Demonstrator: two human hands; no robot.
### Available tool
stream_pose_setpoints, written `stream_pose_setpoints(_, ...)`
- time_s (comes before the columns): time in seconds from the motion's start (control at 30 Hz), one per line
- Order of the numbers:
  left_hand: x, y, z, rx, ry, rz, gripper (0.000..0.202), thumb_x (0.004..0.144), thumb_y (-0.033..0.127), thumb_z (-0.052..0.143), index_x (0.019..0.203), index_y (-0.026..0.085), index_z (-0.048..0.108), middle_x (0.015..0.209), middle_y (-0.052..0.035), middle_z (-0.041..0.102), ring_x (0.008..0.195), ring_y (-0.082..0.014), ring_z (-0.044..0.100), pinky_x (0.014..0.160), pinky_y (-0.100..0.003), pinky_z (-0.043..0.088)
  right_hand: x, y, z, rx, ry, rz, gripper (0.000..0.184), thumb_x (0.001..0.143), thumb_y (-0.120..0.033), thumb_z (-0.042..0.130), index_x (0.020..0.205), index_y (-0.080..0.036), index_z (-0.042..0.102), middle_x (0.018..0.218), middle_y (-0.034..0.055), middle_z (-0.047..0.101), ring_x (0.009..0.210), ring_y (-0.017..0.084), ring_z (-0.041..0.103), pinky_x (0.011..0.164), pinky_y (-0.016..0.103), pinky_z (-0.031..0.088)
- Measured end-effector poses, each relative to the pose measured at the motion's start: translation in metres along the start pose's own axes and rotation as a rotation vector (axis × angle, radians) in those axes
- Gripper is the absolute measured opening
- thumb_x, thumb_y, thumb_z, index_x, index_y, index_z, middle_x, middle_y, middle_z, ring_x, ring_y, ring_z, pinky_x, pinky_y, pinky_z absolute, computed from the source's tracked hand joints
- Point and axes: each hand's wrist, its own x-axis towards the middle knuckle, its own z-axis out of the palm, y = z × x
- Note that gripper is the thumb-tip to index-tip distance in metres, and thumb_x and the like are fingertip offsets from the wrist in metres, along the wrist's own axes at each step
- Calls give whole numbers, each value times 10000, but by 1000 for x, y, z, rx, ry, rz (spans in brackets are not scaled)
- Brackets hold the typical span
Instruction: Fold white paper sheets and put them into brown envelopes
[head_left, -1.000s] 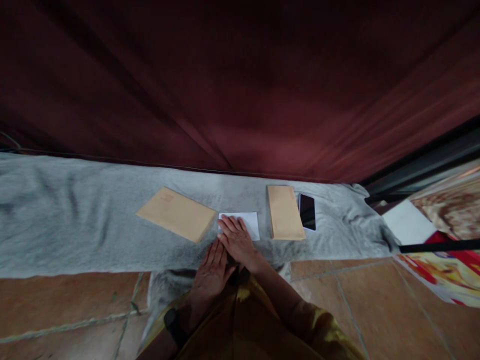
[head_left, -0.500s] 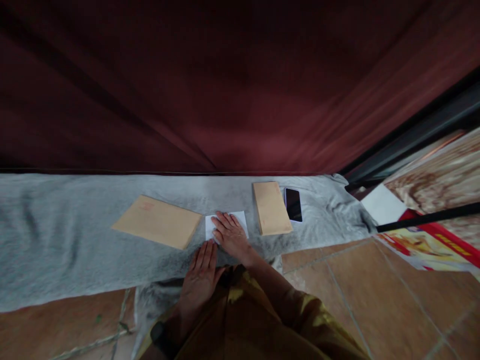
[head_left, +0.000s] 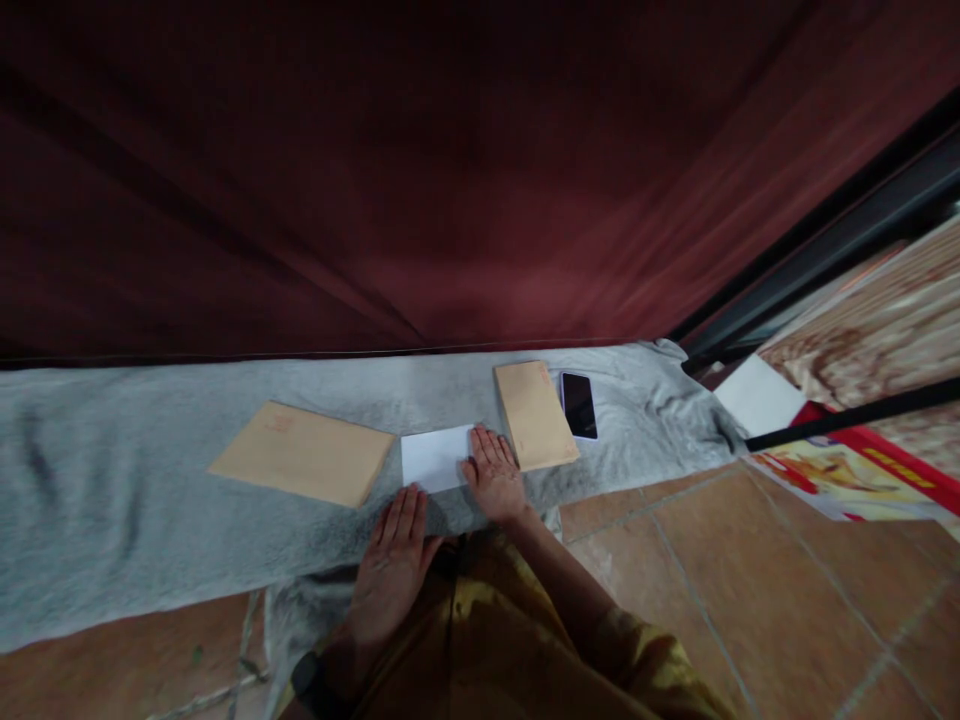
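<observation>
A small white sheet of paper (head_left: 435,459) lies flat on the grey blanket. At its right edge rests my right hand (head_left: 495,475), palm down with the fingers stretched out and covering that end. My left hand (head_left: 394,550) lies flat too, its fingertips at the paper's lower left corner. Left of the paper is a brown envelope (head_left: 307,453), set at a slant. Another brown envelope or stack of envelopes (head_left: 536,415) sits just to the right of my right hand.
A dark phone (head_left: 579,406) lies beside the right-hand envelopes. The grey blanket (head_left: 135,500) runs along a dark red cloth (head_left: 450,250). Tiled floor (head_left: 720,570) shows in front. At the right are a black bar (head_left: 855,415) and a red and yellow printed box (head_left: 862,475).
My right hand has slid right across the paper, from its middle to its right edge, uncovering most of the sheet. My left hand has stayed near the lower left corner.
</observation>
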Motion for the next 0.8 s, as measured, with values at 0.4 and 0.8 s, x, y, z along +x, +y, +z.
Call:
stream_pose_setpoints(0.4,7,11,-9,15,-16,-44,601,1004,429,413,1457,47,509,1462,-224,569,1367,-347,527,1128,-497,419,-39,-1,-11,65,-20,-176,520,1013,-221,466,1531,-169,455,1540,104,513,1438,233,455,1222,458,356)
stream_pose_setpoints(0.8,-4,2,-12,5,-74,-62,655,1005,482,417,1560,134,389,1525,-154,524,1360,-312,545,1135,-463,433,-59,2,-35,63,-143,-212,528,1026,-237,476,1548,-175,420,1572,99,466,1449,229,444,1235,472,323)
